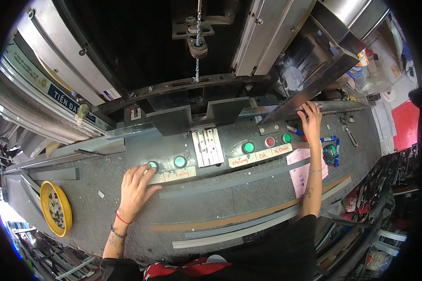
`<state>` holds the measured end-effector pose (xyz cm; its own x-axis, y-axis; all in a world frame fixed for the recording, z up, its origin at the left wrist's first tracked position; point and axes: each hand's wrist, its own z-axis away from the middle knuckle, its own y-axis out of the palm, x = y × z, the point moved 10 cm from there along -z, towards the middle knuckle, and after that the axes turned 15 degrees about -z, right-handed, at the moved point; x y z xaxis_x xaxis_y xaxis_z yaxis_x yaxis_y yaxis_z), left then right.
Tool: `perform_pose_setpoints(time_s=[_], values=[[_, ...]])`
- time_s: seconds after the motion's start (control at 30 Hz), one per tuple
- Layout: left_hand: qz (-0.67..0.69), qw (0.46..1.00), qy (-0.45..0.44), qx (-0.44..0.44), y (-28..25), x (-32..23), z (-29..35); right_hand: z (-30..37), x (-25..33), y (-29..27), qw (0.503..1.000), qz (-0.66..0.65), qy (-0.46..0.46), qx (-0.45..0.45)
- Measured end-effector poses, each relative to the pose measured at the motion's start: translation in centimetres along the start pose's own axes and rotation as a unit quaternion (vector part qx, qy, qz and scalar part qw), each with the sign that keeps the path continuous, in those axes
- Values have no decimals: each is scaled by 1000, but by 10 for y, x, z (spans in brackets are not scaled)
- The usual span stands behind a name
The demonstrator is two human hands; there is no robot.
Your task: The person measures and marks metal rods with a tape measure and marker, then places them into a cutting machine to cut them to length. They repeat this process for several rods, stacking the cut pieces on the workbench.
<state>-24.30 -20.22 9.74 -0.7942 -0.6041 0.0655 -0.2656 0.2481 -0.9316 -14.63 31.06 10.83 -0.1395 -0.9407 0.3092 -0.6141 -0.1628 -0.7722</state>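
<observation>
My left hand [137,185] reaches to the machine's front panel with fingers stretched out. Its fingertips rest on a green push button [153,165], and the thumb stands apart. Beside it is another green button [180,162]. My right hand [310,122] is at the far right, its fingers curled at the end of a long metal bar [255,111]. The fingertips are partly hidden there. The bar runs behind two black angled plates [171,121]. Above its middle hangs a long drill bit [197,69].
Two green buttons and a red button [269,142] sit above handwritten labels. Long strips [234,220] lie across the near table. A yellow bowl [56,208] of small parts stands left. Pink papers [299,180], a tape measure [329,153] and blue markers [337,152] lie right.
</observation>
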Motion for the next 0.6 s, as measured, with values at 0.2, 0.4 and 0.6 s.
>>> perform_pose_setpoints(time_s=[0.2, 0.4, 0.6], values=[[25, 1000, 0, 10, -2, -3, -4, -5, -3, -1, 998, -66, 10, 1], [22, 1000, 6, 20, -3, -10, -7, -7, 0, -3, 997, -77, 6, 3], [18, 999, 0, 36, -5, -11, -9, -5, -6, -1, 996, -86, 20, -5]])
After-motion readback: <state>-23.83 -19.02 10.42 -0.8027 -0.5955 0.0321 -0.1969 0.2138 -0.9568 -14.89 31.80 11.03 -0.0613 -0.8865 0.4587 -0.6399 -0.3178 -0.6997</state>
